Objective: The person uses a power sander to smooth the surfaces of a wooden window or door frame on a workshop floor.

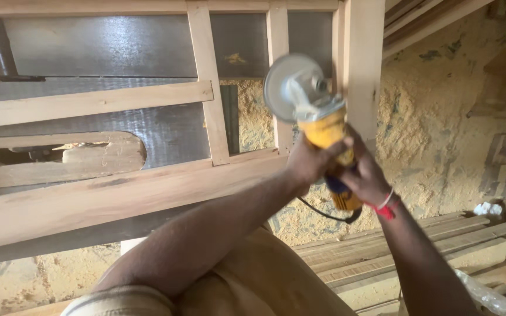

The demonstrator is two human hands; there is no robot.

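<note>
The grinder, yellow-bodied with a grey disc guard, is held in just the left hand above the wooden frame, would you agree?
Not quite: the head view shows both hands on the grinder, the left hand and the right hand gripping its yellow body. The rest is right, frame included.

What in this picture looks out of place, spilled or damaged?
Sawdust lies spilled in a thick layer over the floor beside the wooden frame. Both hands, left hand and right hand, grip the yellow angle grinder. Nothing looks damaged.
</note>
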